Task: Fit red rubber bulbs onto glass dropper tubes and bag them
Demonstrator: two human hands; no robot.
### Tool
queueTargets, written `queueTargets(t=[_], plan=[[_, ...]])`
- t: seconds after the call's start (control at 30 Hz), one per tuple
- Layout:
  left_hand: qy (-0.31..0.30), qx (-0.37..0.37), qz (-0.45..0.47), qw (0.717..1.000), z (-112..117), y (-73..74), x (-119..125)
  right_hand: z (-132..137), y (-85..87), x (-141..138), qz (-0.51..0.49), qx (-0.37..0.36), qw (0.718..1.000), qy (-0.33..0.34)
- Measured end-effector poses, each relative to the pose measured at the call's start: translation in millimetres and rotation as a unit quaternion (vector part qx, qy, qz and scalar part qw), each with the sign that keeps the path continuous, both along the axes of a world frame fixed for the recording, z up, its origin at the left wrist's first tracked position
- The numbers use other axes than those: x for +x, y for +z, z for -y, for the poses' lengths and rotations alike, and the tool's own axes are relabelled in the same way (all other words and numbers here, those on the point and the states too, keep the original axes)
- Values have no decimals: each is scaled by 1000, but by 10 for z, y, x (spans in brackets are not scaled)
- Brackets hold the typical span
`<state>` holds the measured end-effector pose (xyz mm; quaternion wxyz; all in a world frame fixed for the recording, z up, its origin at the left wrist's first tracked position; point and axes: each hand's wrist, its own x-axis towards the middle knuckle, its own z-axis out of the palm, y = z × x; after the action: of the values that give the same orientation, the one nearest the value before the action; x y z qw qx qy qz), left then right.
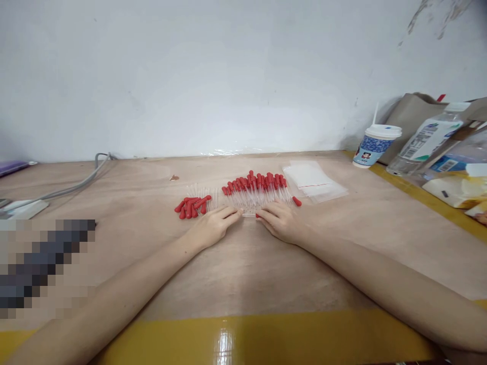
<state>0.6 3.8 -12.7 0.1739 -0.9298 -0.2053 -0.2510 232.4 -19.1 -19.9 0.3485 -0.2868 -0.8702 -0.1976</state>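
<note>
My left hand [217,224] is closed, fingertips pinching one end of a clear dropper tube [249,215] that lies level just above the table or on it. At the tube's other end, my right hand [283,223] grips a red rubber bulb [257,216], mostly hidden by the fingers. Whether tube and bulb are joined I cannot tell. Behind the hands lies a row of droppers with red bulbs [262,181], their clear tubes pointing towards me. Loose red bulbs [192,207] are heaped beyond my left hand, next to bare clear tubes [213,195]. A single red bulb [297,201] rests beyond my right hand.
Clear plastic bags [314,180] lie behind my right hand. A paper cup [376,144] with a straw, a plastic bottle [429,137] and food packets [452,187] stand at right. A grey cable [72,190] runs along the left. A white wall [228,76] closes off the back.
</note>
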Motion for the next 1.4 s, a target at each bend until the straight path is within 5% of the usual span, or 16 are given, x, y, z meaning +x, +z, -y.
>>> queueTargets(t=[0.2,0.4,0.93,1.4], plan=[[2,-50,90,995,-15,-43,-4,-34,19,45,-152,-127,980,26],[-26,-124,106,986,-7,-14,-23,-45,19,85,-199,-255,943,73],[-65,-89,122,986,20,-11,36,12,78,4,-125,-228,964,45],[-53,-101,140,984,14,-39,56,-24,125,-70,-160,-270,946,77]])
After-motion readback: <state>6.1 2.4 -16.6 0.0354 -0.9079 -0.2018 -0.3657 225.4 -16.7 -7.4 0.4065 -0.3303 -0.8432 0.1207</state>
